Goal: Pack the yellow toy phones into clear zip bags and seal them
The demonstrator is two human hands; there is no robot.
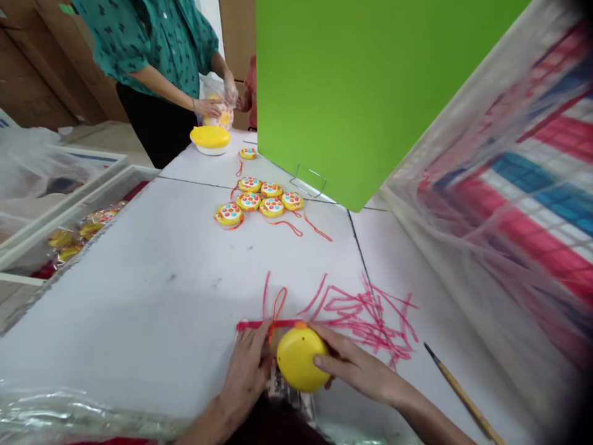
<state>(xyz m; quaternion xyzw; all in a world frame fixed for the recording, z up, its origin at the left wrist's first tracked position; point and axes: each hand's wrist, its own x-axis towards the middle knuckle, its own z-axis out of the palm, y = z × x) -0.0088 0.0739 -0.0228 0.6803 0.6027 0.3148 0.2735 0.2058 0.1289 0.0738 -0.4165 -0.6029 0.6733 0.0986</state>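
Observation:
My right hand (349, 361) grips a round yellow toy (302, 361), its plain back turned up and its small orange tip pointing away from me. An orange cord loop (278, 304) lies just left of it, by my left thumb. My left hand (248, 364) is closed at the left side of a clear plastic bag (290, 392) with a red top edge. Part of the bag is hidden under the toy and both hands. Thin red strips (365, 315) lie scattered beyond my right hand.
Several yellow toys with dotted faces (249, 201) lie farther up the white table (152, 278). A green board (370, 93) stands behind them. At right are a brush-like stick (458, 389) and a plastic-draped crate (523, 185). Across the table, another person's hands (210, 108) handle a bagged toy.

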